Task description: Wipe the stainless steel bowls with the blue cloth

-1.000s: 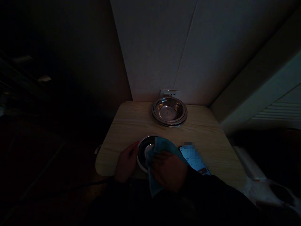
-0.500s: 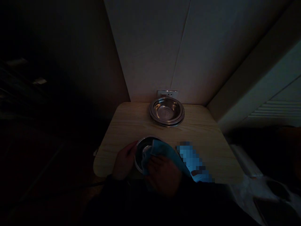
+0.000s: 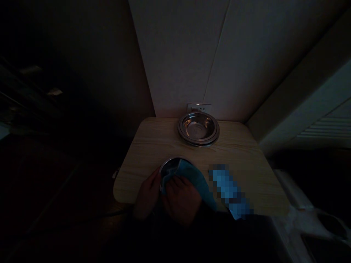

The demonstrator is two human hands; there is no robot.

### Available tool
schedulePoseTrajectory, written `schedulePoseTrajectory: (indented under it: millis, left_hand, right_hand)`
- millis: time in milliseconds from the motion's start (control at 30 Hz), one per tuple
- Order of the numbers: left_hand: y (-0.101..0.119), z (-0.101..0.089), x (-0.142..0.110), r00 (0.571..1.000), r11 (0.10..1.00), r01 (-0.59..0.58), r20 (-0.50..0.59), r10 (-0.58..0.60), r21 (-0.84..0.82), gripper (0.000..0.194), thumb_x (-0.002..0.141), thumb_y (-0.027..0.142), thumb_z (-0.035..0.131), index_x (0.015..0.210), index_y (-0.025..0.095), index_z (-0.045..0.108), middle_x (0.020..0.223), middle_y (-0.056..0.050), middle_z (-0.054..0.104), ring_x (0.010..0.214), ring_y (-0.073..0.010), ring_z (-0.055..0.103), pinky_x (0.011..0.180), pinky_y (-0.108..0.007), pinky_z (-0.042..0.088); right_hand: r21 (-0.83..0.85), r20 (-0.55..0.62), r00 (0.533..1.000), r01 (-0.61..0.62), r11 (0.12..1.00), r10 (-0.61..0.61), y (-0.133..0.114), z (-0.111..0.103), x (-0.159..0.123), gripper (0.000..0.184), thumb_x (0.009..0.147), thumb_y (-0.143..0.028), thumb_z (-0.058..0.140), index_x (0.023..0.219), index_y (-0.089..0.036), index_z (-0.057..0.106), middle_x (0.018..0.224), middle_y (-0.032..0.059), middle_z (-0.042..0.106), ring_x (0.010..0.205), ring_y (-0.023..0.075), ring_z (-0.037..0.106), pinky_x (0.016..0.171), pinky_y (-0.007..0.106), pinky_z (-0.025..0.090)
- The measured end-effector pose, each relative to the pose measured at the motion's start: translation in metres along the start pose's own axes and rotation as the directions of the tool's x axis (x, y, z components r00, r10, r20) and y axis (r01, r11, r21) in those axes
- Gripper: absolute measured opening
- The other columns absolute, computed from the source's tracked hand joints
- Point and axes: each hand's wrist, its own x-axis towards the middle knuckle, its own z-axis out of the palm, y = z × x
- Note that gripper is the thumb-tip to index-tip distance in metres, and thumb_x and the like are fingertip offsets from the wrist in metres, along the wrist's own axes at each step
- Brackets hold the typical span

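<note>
A round metal bowl [image 3: 165, 169] rests near the front of the small wooden table, mostly covered by a blue-green cloth [image 3: 192, 177]. My left hand [image 3: 148, 193] grips the bowl's left rim, thumb and fingers closed on its edge. Bunched under the fingers of my right hand [image 3: 181, 199], the cloth presses into the inside of the bowl and trails off to the right. Dim light hides the lower part of the bowl and my fingertips.
Several stacked metal bowls [image 3: 199, 128] stand at the back of the table [image 3: 153, 142], below a wall socket [image 3: 199, 107]. To the right of the cloth lies a lit, pixelated phone-like object [image 3: 229, 190]. A pale wall rises behind the table.
My right hand has shifted left with the cloth, which now covers more of the bowl's inside. My left hand stays at the rim. The whole view has moved slightly.
</note>
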Motion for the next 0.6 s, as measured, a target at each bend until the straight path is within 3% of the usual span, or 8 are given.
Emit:
schedulePoseTrajectory:
  millis: [100, 333, 467, 533, 600]
  left_hand:
    - [0.002, -0.003, 0.005, 1.0, 1.0, 0.005, 0.006, -0.005, 0.019, 0.044, 0.082, 0.038, 0.042, 0.115, 0.015, 0.062, 0.12, -0.007, 0.063, 0.115, -0.0214, 0.055, 0.103, -0.036, 0.036]
    - [0.006, 0.001, 0.011, 1.0, 1.0, 0.002, -0.011, -0.002, -0.027, 0.045, 0.079, 0.04, 0.048, 0.112, 0.014, 0.063, 0.118, -0.008, 0.064, 0.11, -0.0222, 0.058, 0.099, -0.036, 0.042]
    - [0.004, 0.001, 0.01, 1.0, 0.999, 0.008, 0.017, -0.007, -0.039, 0.044, 0.08, 0.04, 0.046, 0.112, 0.016, 0.064, 0.116, -0.006, 0.065, 0.11, -0.0211, 0.059, 0.1, -0.035, 0.041]
    - [0.0, -0.001, 0.009, 1.0, 0.999, -0.008, 0.017, 0.008, -0.05, 0.042, 0.079, 0.037, 0.047, 0.111, 0.017, 0.065, 0.116, -0.005, 0.066, 0.11, -0.0222, 0.058, 0.101, -0.037, 0.04]
    - [-0.005, -0.002, 0.009, 0.999, 0.997, -0.039, -0.005, 0.039, -0.065, 0.038, 0.079, 0.035, 0.048, 0.109, 0.02, 0.066, 0.115, -0.005, 0.066, 0.11, -0.0239, 0.058, 0.101, -0.039, 0.04]
  right_hand:
    - [-0.007, -0.009, 0.999, -0.038, 0.999, 0.038, -0.004, 0.004, 0.006, 0.033, 0.088, -0.035, 0.05, 0.105, -0.009, 0.059, 0.104, 0.0145, 0.064, 0.107, 0.025, 0.052, 0.092, 0.041, 0.038]
    - [0.013, 0.066, 0.993, 0.1, 0.995, -0.101, 0.012, -0.004, -0.015, 0.028, 0.087, -0.033, 0.051, 0.105, -0.012, 0.06, 0.109, 0.0111, 0.064, 0.108, 0.024, 0.053, 0.092, 0.039, 0.039]
    - [-0.003, -0.031, 0.997, -0.073, 0.997, 0.073, -0.005, 0.009, -0.002, 0.032, 0.086, -0.03, 0.052, 0.108, -0.009, 0.059, 0.108, 0.0151, 0.064, 0.108, 0.026, 0.054, 0.093, 0.041, 0.04]
    - [-0.007, -0.124, 0.971, -0.209, 0.978, 0.206, -0.018, 0.018, 0.008, 0.032, 0.087, -0.022, 0.047, 0.112, -0.006, 0.057, 0.108, 0.0176, 0.063, 0.104, 0.0259, 0.056, 0.092, 0.042, 0.042]
    - [-0.007, -0.159, 0.955, -0.256, 0.967, 0.252, -0.027, 0.024, 0.017, 0.033, 0.087, -0.017, 0.044, 0.116, -0.006, 0.055, 0.109, 0.019, 0.062, 0.1, 0.0257, 0.057, 0.09, 0.042, 0.043]
